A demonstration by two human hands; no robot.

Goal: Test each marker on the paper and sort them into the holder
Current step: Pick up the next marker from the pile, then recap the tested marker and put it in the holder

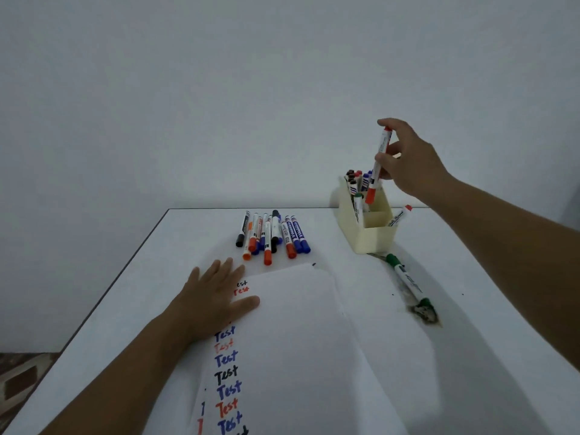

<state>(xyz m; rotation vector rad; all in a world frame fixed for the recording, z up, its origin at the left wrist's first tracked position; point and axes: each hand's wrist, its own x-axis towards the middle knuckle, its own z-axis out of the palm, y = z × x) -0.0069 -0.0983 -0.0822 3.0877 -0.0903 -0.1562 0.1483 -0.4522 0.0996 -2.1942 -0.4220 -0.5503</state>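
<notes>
White table (131, 296) against a bare wall: right hand (408, 161) grasps a red marker (378, 164) above the part-filled holder (365, 233), left hand (216, 293) flat on paper (298, 340) left of the holder, beside a pile (273, 235) seemingly untested.

left hand (216, 296) hiding some "Test" words, paper (314, 356) cut off at bottom edge
</notes>
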